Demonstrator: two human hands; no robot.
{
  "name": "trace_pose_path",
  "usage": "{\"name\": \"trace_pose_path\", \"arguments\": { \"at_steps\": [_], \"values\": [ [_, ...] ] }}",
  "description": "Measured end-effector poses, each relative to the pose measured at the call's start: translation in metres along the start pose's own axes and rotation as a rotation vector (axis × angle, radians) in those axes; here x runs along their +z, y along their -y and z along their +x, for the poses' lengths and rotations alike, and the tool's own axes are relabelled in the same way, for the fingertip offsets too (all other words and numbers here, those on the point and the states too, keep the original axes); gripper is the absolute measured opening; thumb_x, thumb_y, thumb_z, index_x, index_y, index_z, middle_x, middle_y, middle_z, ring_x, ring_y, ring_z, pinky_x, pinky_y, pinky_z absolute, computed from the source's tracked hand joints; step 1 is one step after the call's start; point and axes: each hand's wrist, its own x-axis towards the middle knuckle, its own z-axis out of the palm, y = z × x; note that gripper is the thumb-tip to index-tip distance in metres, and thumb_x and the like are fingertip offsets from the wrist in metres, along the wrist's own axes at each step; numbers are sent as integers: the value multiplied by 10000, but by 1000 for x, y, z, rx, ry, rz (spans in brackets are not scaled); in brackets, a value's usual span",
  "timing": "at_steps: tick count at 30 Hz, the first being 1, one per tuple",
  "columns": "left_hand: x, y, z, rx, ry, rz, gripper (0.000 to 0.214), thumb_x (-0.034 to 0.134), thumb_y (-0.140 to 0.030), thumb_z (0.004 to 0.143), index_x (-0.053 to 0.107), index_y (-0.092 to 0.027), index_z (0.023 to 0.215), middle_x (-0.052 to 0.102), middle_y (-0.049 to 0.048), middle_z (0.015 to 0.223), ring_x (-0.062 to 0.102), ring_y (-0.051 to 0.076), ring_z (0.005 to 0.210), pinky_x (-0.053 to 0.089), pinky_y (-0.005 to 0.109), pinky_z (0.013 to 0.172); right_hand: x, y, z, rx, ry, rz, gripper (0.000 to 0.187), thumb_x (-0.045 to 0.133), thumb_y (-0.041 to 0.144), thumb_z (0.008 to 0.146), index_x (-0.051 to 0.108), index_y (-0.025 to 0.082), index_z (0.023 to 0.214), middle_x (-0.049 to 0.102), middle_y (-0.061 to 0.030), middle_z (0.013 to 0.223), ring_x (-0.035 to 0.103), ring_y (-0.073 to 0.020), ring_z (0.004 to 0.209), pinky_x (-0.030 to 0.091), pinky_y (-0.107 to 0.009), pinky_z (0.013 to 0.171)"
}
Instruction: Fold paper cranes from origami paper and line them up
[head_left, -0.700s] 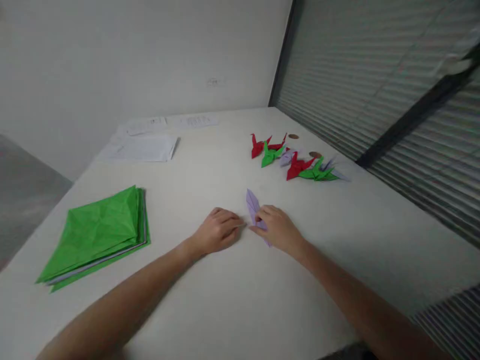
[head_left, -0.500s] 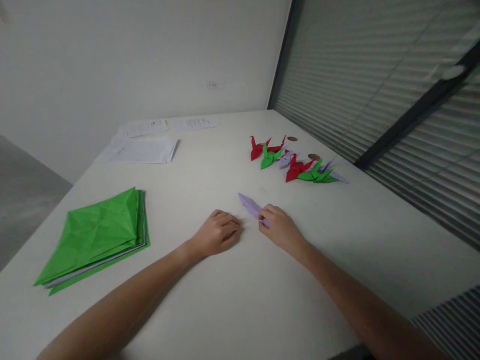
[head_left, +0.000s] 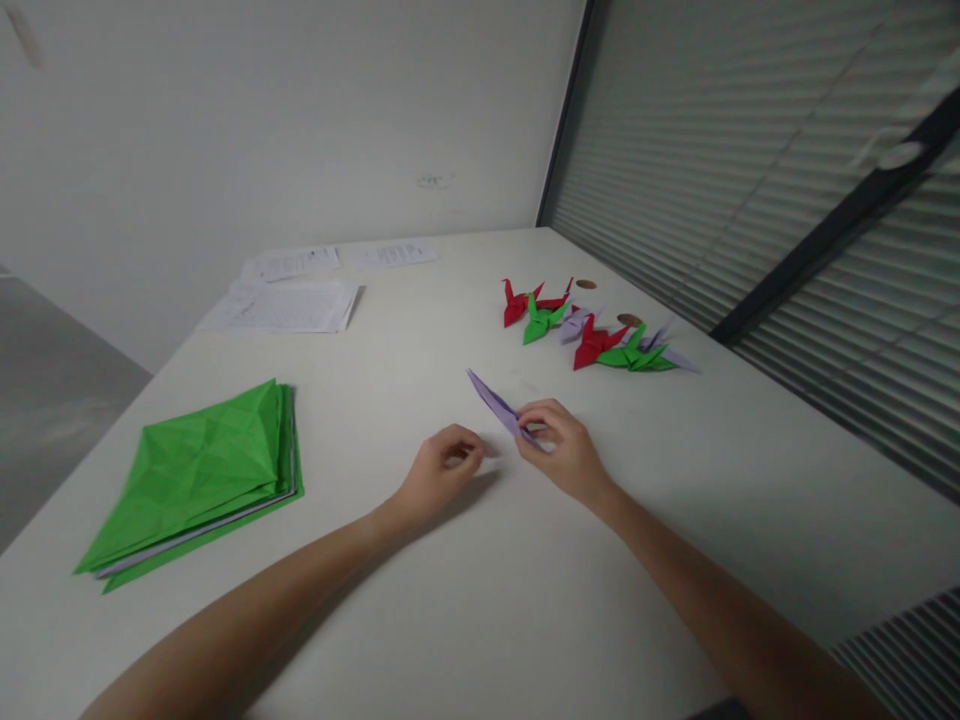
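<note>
My right hand [head_left: 564, 450] pinches a narrow folded piece of lilac paper [head_left: 491, 401], whose pointed tip sticks up and to the left just above the white table [head_left: 480, 600]. My left hand [head_left: 439, 472] hovers a little left of it, fingers curled loosely with nothing visible in them, not touching the paper.
A stack of green square sheets [head_left: 199, 475] lies at the left. Several finished red, green and lilac paper cranes [head_left: 592, 335] sit at the back right near the window blinds [head_left: 750, 150]. Printed white papers [head_left: 289, 300] lie at the far end.
My right hand has lifted the lilac paper off the table and turned its tip leftward. My left hand has risen from the table and curled.
</note>
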Motion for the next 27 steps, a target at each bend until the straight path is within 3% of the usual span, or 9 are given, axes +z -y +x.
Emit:
{"name": "trace_pose_path", "arguments": {
  "at_steps": [3,10,20,27],
  "values": [
    [4,-3,1,-113,-6,-206,261,659,-391,824,648,-131,835,667,67,811,609,149,737,483,283,709,6,12,-4,76,-20,236,164,644,213,802,608,221,962,601,-50,981,628,-177,897,570,-290,730],
    [5,-4,-1,-10,-1,-314,324,706,-437,796,604,-138,724,595,18,722,549,122,697,437,257,691,24,28,-18,48,166,435,212,594,240,877,645,236,1084,610,-67,1057,633,-179,992,559,-325,859],
    [5,4,-4,-27,-3,-288,299,690,-406,822,545,-156,747,570,4,704,536,117,678,439,266,678,34,20,-18,178,97,581,100,738,302,766,706,221,816,629,-47,938,633,-165,912,542,-313,831],
    [3,7,0,-54,-17,-320,326,751,-417,760,572,-145,744,586,3,687,545,112,661,442,266,682,35,23,-17,297,98,674,191,770,342,719,695,210,836,644,-25,871,648,-157,833,549,-297,785]
  ]
}}
